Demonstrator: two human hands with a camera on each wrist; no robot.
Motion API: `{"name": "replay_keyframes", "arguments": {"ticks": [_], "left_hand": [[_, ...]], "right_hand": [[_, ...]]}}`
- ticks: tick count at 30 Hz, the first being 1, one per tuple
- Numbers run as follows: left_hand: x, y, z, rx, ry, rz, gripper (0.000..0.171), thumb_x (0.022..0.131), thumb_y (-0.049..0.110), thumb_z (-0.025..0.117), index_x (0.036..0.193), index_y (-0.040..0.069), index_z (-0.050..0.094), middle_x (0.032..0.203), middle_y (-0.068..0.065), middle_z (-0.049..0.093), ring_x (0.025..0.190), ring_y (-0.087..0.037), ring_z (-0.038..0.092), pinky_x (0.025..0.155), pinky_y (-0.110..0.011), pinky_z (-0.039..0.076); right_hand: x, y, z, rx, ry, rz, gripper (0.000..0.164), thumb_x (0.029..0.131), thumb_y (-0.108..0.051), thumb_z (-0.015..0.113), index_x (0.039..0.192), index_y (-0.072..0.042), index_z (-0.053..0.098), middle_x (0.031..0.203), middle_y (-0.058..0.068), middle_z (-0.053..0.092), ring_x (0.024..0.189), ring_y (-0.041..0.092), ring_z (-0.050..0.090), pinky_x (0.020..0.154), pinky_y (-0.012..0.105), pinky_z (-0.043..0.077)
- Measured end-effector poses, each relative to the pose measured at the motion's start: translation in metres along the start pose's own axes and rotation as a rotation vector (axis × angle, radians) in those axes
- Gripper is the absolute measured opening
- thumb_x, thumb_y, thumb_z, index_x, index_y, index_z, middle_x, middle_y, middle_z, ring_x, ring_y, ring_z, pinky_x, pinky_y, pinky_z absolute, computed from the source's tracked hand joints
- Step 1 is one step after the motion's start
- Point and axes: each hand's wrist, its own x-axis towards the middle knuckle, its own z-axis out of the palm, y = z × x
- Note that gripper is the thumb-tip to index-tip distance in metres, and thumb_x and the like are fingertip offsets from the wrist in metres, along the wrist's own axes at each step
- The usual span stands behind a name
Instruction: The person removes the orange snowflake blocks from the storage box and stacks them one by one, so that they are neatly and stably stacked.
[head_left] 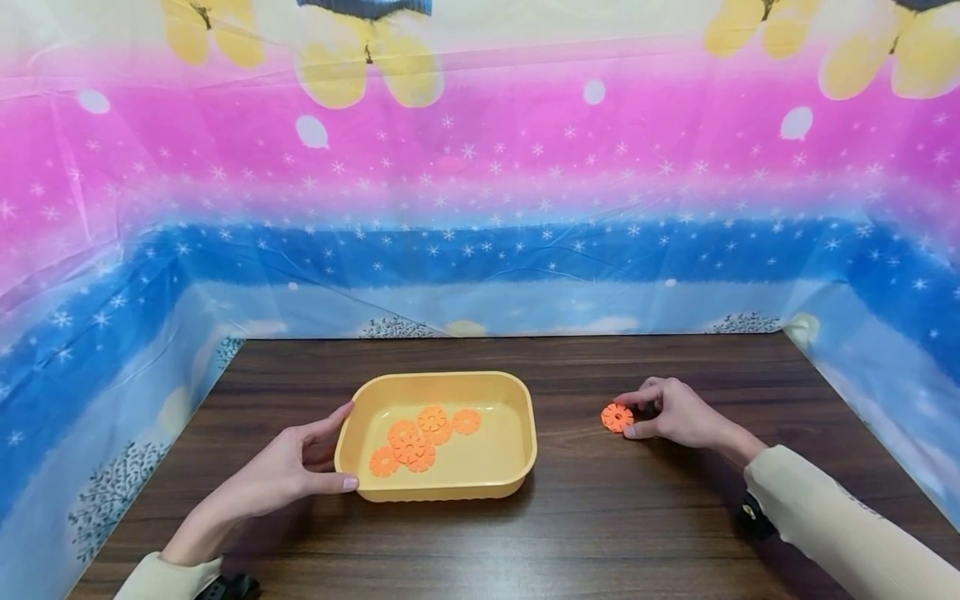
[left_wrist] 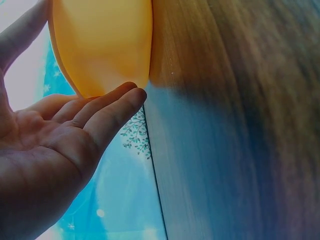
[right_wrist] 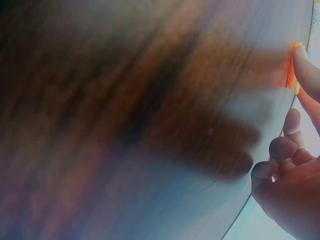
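Note:
A yellow plastic basin [head_left: 480,493] stands on the table in the head view, left of the middle. My left hand [head_left: 273,471] holds its left end, thumb at the near corner and fingers along the far side. Several flat, notched orange snowflake discs [head_left: 408,446] lie inside it, some overlapping. In the left wrist view the fingers reach along the basin's outer wall [left_wrist: 102,45]. To the right, my right hand [head_left: 678,412] pinches one orange snowflake disc [head_left: 617,418] between thumb and forefinger. The right wrist view shows that disc edge-on, close to the tabletop, with the other fingers bent loosely.
The dark wood-grain table [head_left: 600,533] runs back to a printed fabric backdrop [head_left: 495,250], which also rises along the left and right sides. Bare tabletop lies between the basin and the right hand.

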Motion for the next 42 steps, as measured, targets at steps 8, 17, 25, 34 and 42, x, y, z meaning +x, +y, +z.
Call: {"name": "replay_keyframes", "arguments": {"ticks": [8, 17, 25, 34, 42], "left_hand": [[0.0001, -0.0004, 0.0002, -0.001, -0.005, 0.012, 0.093, 0.075, 0.023, 0.078, 0.149, 0.018, 0.021, 0.146, -0.018, 0.029, 0.117, -0.032, 0.049, 0.083, -0.031, 0.051], [0.0003, 0.0001, 0.0000, -0.003, -0.001, 0.001, 0.094, 0.075, 0.023, 0.079, 0.149, 0.019, 0.021, 0.147, -0.016, 0.027, 0.119, -0.033, 0.046, 0.084, -0.033, 0.050], [0.0000, -0.0016, -0.0002, -0.007, -0.013, 0.012, 0.093, 0.076, 0.023, 0.078, 0.149, 0.018, 0.020, 0.147, -0.018, 0.026, 0.119, -0.034, 0.046, 0.083, -0.033, 0.051], [-0.0001, -0.0020, -0.0006, -0.012, -0.022, 0.028, 0.092, 0.077, 0.022, 0.077, 0.149, 0.018, 0.019, 0.146, -0.019, 0.028, 0.118, -0.034, 0.048, 0.081, -0.031, 0.051], [-0.0007, -0.0014, -0.0006, -0.010, -0.023, 0.028, 0.092, 0.077, 0.023, 0.077, 0.149, 0.018, 0.019, 0.146, -0.020, 0.028, 0.118, -0.033, 0.048, 0.082, -0.031, 0.051]], "right_hand": [[0.0008, 0.0028, 0.0018, -0.014, 0.006, 0.003, 0.047, 0.073, -0.038, 0.078, 0.116, -0.022, 0.067, 0.090, -0.002, 0.055, 0.076, 0.021, 0.043, 0.058, 0.029, 0.035], [0.0005, 0.0023, 0.0022, -0.011, -0.005, 0.018, 0.048, 0.073, -0.038, 0.077, 0.117, -0.022, 0.066, 0.092, -0.002, 0.056, 0.074, 0.019, 0.043, 0.058, 0.028, 0.036], [0.0000, 0.0013, 0.0023, -0.007, -0.013, 0.022, 0.049, 0.073, -0.040, 0.077, 0.117, -0.022, 0.066, 0.092, -0.002, 0.057, 0.072, 0.019, 0.043, 0.057, 0.027, 0.036], [-0.0009, 0.0011, 0.0024, -0.008, -0.009, 0.016, 0.049, 0.073, -0.039, 0.077, 0.118, -0.022, 0.066, 0.093, -0.002, 0.057, 0.072, 0.019, 0.043, 0.056, 0.027, 0.036], [-0.0001, 0.0024, 0.0027, -0.009, -0.007, 0.015, 0.048, 0.073, -0.039, 0.077, 0.117, -0.022, 0.066, 0.093, -0.003, 0.057, 0.071, 0.019, 0.042, 0.056, 0.027, 0.035]]}}
